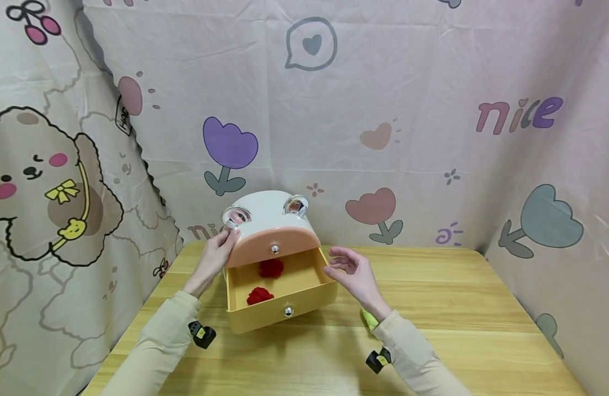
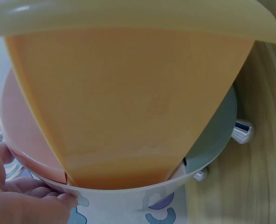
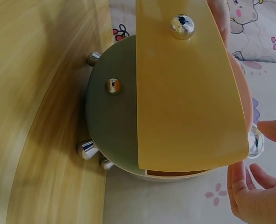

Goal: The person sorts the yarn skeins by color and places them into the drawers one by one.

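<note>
Head, left hand [image 1: 215, 258]: fingers gripping box [image 1: 265, 209], upper left
Head, right hand [image 1: 355, 275]: fingers loosely bent, holding nothing
Head, drawer [image 1: 258, 318]: open, just left of right fingers (nearer hand); long front crosswise
Left wrist: fingers curled at box rim
Right wrist: drawer corner by fingers, contact unclear

Centre of the head view: a glossy white cabinet [image 1: 264, 203] with a peach-pink top drawer [image 1: 257, 248], a plain yellow middle drawer [image 1: 259, 320] and, seen at left in the right wrist view, a grey-green bottom drawer [image 3: 107, 109]. Its knobs [image 1: 288, 312] are shiny silver. Two deep red tufts [image 1: 259, 296] show against the yellow interior. The tabletop [image 1: 433, 280] is honey-yellow with wood grain. Cream sleeves [image 1: 160, 335] enter at lower left and lower right. The pale pink backdrop [image 1: 413, 60] is printed with purple, rose and grey-green tulips; at left, a beige bear [image 1: 32, 190] has pink cheeks and a yellow bow.
</note>
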A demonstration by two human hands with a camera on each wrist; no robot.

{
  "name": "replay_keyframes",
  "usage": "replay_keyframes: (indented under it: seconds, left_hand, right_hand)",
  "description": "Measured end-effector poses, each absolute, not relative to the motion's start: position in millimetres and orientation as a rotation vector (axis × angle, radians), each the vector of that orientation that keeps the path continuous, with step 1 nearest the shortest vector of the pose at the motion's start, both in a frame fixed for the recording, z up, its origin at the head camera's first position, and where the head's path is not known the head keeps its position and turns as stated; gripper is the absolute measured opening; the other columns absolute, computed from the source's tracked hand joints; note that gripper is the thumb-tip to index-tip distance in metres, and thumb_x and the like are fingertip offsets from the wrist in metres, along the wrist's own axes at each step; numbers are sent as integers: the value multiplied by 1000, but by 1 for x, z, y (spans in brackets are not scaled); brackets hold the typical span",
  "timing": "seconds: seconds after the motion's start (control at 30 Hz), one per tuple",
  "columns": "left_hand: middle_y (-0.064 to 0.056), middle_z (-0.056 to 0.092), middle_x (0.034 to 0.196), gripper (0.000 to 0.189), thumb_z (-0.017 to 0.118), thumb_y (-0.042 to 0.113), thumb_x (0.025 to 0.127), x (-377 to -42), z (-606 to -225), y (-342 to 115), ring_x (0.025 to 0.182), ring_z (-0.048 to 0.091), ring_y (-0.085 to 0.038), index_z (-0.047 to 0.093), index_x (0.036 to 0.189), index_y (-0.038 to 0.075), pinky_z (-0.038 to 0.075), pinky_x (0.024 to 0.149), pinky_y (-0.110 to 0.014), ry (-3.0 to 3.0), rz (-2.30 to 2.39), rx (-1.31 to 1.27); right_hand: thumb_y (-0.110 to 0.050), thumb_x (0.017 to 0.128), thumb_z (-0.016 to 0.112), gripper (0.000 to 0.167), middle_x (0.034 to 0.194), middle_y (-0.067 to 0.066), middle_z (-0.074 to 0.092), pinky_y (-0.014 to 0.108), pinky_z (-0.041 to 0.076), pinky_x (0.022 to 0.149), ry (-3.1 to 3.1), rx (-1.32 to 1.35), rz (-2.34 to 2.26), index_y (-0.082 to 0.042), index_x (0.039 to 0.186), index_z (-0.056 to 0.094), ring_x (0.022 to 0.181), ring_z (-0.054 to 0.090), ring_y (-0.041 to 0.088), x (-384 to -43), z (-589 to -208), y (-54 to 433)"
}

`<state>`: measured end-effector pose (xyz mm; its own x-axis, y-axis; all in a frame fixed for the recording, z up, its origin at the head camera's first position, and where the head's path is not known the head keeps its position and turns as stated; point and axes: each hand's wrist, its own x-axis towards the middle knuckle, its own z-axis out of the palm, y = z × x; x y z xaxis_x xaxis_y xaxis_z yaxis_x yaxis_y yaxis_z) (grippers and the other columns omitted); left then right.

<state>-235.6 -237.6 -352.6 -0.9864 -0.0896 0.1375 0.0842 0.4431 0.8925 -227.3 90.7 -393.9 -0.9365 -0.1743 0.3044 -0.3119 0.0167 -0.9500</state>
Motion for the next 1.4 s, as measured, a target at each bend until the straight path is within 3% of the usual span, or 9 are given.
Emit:
replay_keyframes:
  seconds: [0.17, 0.63, 0.9, 0.97, 1.27, 1.4]
  left_hand:
    - [-13, 25, 165, 58, 42, 40, 108, -235, -352, -237, 154, 24, -31, 41, 152, 2, 22, 127, -46, -2532, -1572, 10]
    - [-12, 28, 164, 57, 42, 42, 108, -235, -351, -236, 151, 30, -30, 47, 147, 0, 26, 124, -46, -2527, -1579, 21]
    - [-12, 25, 165, 57, 42, 41, 108, -235, -352, -237, 154, 25, -29, 48, 146, 0, 24, 126, -45, -2523, -1590, 19]
    - [-12, 27, 165, 57, 43, 42, 108, -236, -352, -237, 153, 27, -29, 49, 145, -1, 25, 125, -45, -2520, -1595, 19]
    - [-14, 25, 165, 60, 42, 41, 108, -235, -352, -237, 153, 26, -30, 38, 153, 2, 24, 126, -46, -2539, -1593, 17]
    - [-13, 22, 166, 61, 41, 41, 108, -235, -352, -237, 155, 22, -31, 35, 155, 3, 21, 127, -46, -2542, -1600, 13]
  right_hand:
    - [7, 82, 75, 44, 122, 24, 66, 19, 54, 91, -2163, 496, 2062, 10, 123, 62, 99, 66, 17, -226, -394, 91]
    - [4, 82, 77, 44, 122, 25, 66, 21, 54, 92, -2185, 474, 2032, 7, 124, 63, 103, 66, 27, -224, -396, 97]
    - [6, 82, 75, 43, 122, 28, 65, 20, 54, 91, -2153, 514, 2042, 10, 123, 62, 94, 65, 6, -220, -398, 100]
    - [7, 82, 75, 43, 121, 28, 65, 20, 55, 91, -2141, 526, 2036, 10, 123, 62, 94, 65, 8, -219, -398, 100]
    - [7, 81, 77, 38, 99, -3, 68, 16, 55, 81, -2064, 462, 2000, 9, 117, 64, 87, 64, 6, -209, -402, 103]
    - [5, 80, 79, 33, 91, -3, 67, 17, 56, 76, -2067, 418, 1974, 6, 110, 66, 81, 64, 5, -201, -403, 102]
